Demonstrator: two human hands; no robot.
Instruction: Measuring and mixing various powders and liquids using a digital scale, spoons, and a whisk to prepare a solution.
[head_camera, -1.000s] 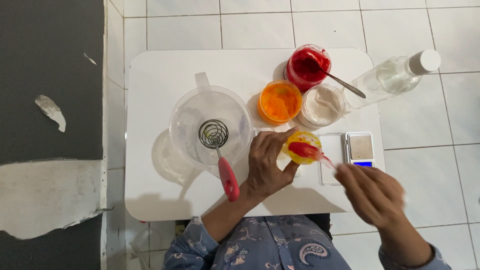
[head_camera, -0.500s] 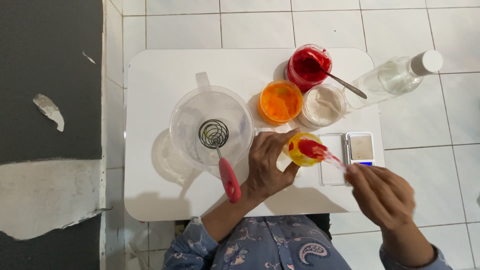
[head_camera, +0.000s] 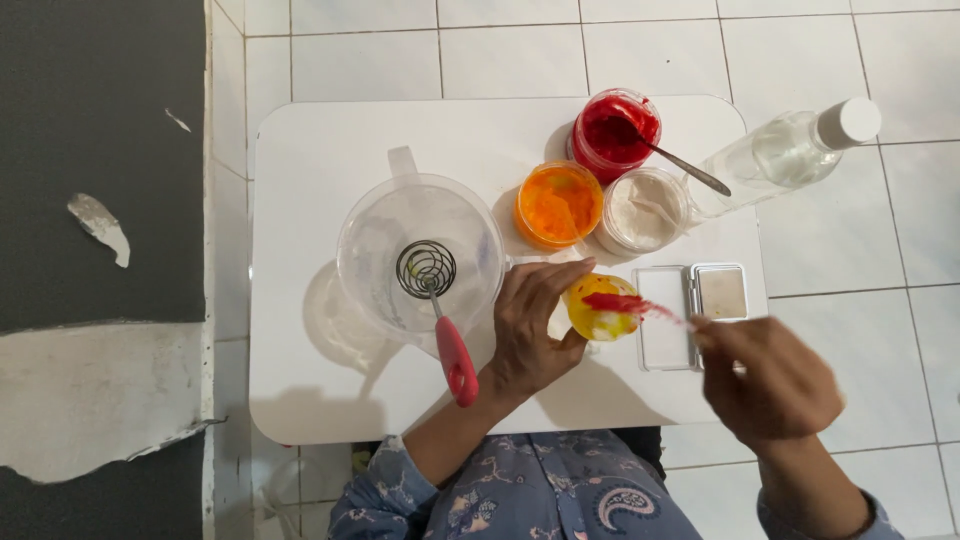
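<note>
Person: seated at the near edge of the white table (head_camera: 330, 400), floral-patterned sleeves cut off by the lower frame edge.
Right hand (head_camera: 775, 380): near right, above the table's edge; fingers closed in a pinch on the handle end of a small spoon (head_camera: 640, 305). The hand is blurred, so the finger positions are hard to make out.
Small spoon: bowl coated red, lying over the mouth of the small yellow cup (head_camera: 600, 308); its thin handle is smeared by motion.
Left hand (head_camera: 530, 330): just left of the right hand, fingers wrapped around the small yellow cup, holding it just above or on the table; which one cannot be told.
Small yellow cup: between the two hands, beside a small digital scale (head_camera: 695, 312); its left side is hidden by the fingers.
Clear jug (head_camera: 420, 255): left of the left hand, holding a spring whisk with red handle (head_camera: 445, 325).
Farther row: orange-filled jar (head_camera: 558, 205), jar of whitish powder (head_camera: 640, 210), red-filled jar (head_camera: 615, 133) with a metal spoon (head_camera: 690, 170) resting in it.
Clear bottle (head_camera: 790, 150): far right, lying over the table edge, white cap.
</note>
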